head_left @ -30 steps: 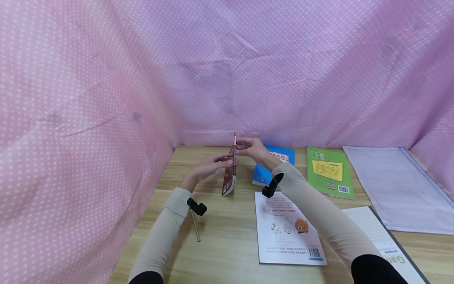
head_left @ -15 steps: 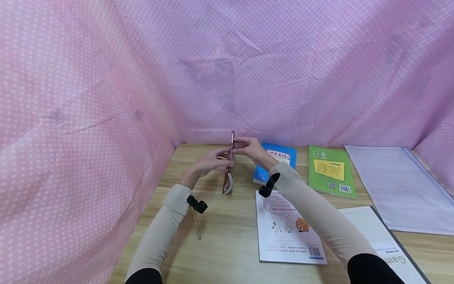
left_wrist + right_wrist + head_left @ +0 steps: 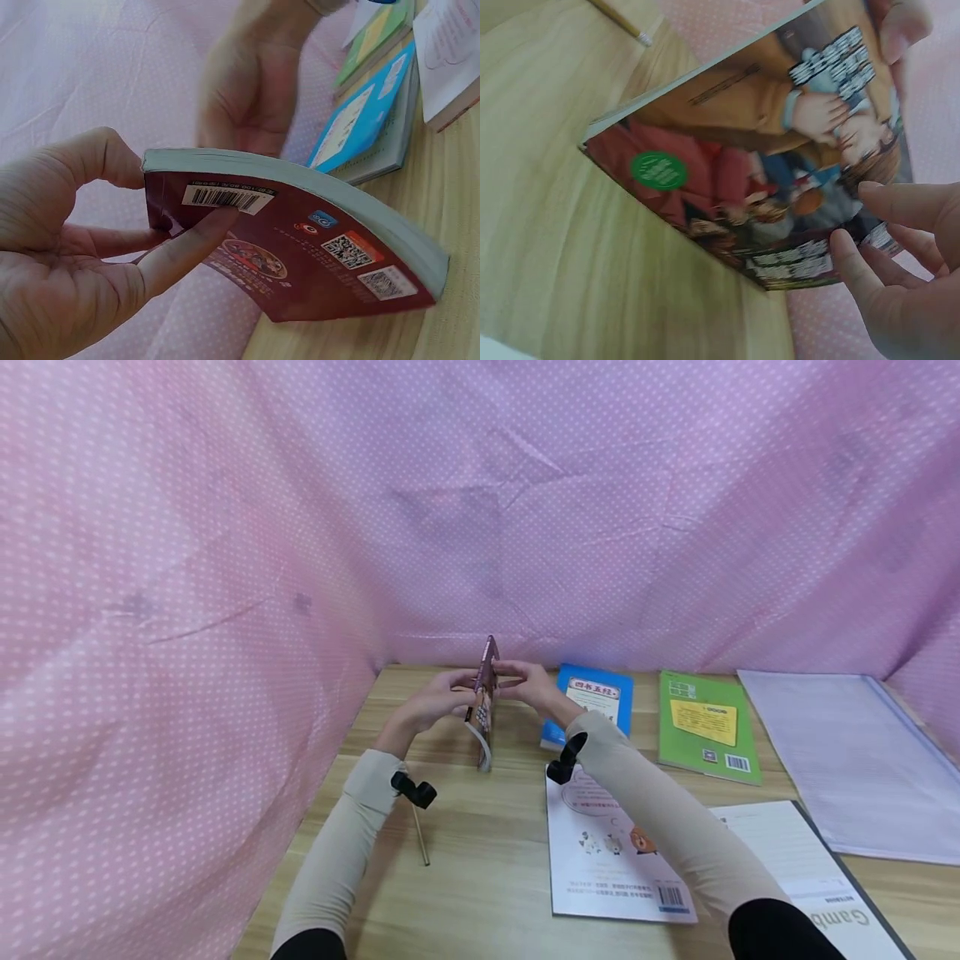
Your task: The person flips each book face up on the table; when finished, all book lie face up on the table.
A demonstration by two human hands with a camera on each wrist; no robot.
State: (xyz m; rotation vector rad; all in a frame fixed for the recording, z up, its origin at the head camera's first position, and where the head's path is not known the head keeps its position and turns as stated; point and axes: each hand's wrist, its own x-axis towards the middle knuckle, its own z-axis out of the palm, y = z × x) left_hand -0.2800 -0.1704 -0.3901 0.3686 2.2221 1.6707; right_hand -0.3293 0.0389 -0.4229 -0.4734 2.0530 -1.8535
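A paperback book (image 3: 484, 710) stands on edge, slightly bent, between both hands. Its dark red back cover (image 3: 300, 255) carries a barcode, and its front cover (image 3: 772, 142) shows illustrated figures and a green round mark. At one end of the book my left hand (image 3: 429, 703) grips it, the thumb lying on the back cover by the barcode. My right hand (image 3: 534, 687) touches the front cover with extended fingertips near one edge, as the right wrist view shows. The left wrist view hides those fingertips behind the book.
Right of the hands lie a blue book (image 3: 624, 687), a green book (image 3: 682, 756), a white book (image 3: 600, 868) and a notebook (image 3: 776, 839). A translucent folder (image 3: 847, 768) lies far right. A thin stick (image 3: 422, 839) rests near the left forearm. Pink dotted cloth (image 3: 480, 527) hangs behind.
The paperback has turned in the hands: its red back side faced left in the head view, and now part of the illustrated front shows. The hands remain on either side of it.
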